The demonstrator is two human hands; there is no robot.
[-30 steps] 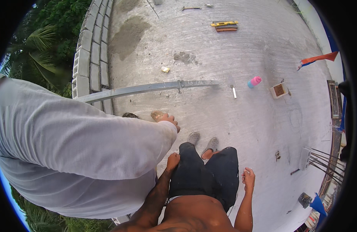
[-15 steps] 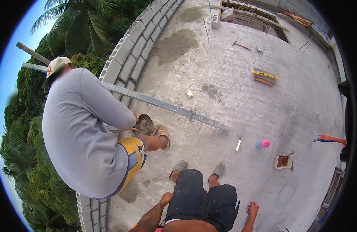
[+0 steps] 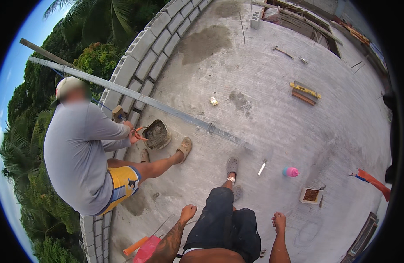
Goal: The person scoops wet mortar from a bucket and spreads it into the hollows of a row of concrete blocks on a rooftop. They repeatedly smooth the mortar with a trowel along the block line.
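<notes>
**Walking the slab beside a block wall**

The person's left hand (image 3: 188,213) and right hand (image 3: 279,221) hang loosely curled, holding nothing. Nearest lies one orange-handled tool (image 3: 135,246), left of the left hand. One long metal rail (image 3: 175,113) crosses just beyond the feet and could trip a step. One co-worker (image 3: 79,153) tends one mortar bucket (image 3: 157,134).
</notes>
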